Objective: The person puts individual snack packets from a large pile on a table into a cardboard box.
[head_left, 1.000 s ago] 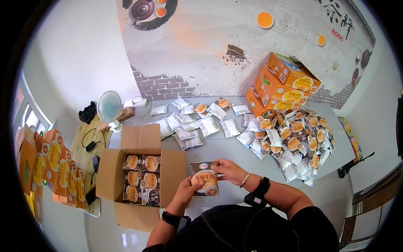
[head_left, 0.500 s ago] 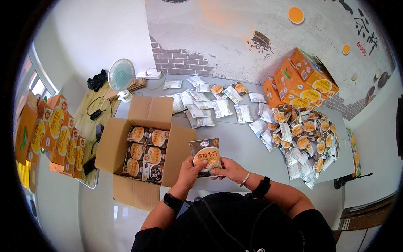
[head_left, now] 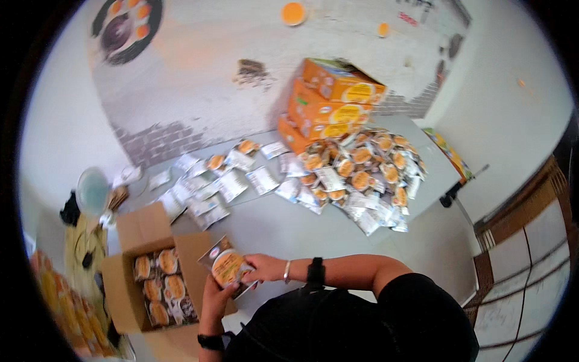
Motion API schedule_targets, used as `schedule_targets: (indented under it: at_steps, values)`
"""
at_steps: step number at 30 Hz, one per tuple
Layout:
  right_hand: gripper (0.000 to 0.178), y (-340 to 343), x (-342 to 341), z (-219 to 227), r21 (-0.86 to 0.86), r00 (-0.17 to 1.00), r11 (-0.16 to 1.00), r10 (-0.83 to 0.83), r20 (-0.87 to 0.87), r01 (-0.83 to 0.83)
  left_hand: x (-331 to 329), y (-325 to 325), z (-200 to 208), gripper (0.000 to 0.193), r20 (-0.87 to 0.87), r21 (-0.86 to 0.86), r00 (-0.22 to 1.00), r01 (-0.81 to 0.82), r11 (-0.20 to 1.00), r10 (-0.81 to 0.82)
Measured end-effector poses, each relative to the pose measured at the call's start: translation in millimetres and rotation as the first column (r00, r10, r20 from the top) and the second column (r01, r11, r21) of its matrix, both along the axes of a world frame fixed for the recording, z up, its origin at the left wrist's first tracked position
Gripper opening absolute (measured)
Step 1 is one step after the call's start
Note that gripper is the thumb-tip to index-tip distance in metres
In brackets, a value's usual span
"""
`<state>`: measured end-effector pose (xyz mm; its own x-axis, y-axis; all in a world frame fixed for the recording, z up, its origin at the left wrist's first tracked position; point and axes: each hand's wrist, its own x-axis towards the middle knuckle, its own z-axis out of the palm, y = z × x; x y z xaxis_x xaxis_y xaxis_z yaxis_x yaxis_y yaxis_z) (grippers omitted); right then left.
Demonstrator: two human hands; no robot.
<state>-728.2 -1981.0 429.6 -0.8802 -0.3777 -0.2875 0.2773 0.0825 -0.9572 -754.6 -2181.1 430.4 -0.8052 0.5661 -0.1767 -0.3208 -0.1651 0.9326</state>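
Between my two hands is a brown drink pouch (head_left: 225, 263) with an orange bowl picture facing up, held just right of the open cardboard box. My left hand (head_left: 216, 297) is closed on its lower edge. My right hand (head_left: 264, 269) grips its right side. Rows of similar brown pouches (head_left: 158, 288) lie inside the cardboard box (head_left: 196, 258), whose flaps are folded outward. Farther right on the table rises a big heap of loose pouches (head_left: 362, 172), some brown side up, others white side up.
More pouches (head_left: 231, 186) lie scattered along the back of the grey table (head_left: 283, 224). Orange cartons (head_left: 332, 105) are stacked behind the heap. A small fan (head_left: 93, 192) stands at the far left, with other orange cartons (head_left: 66, 308) below it.
My view has swung to the right, so the scene shifts left and slightly blurs. Both hands still hold the pouch, which now looks more tilted.
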Motion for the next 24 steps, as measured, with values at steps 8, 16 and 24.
schedule_targets:
  at_steps: [8,16,24]
  values:
    - [0.034,17.6,4.1,-14.9,0.049,0.994,0.993,-0.102,-0.034,0.103,-6.2,23.7,0.7,0.058,0.002,-0.048,0.995,0.101,0.994,-0.101]
    - [0.038,41.3,16.7,-22.6,-0.052,0.935,0.95,-0.312,-0.169,0.307,-7.5,53.2,20.1,0.053,-0.138,-0.096,0.89,0.424,0.9,-0.434]
    - [0.033,51.8,29.2,1.2,-0.086,0.942,0.943,-0.328,-0.071,0.322,-28.6,61.5,-17.7,0.059,0.155,-0.084,0.928,0.354,0.931,-0.339]
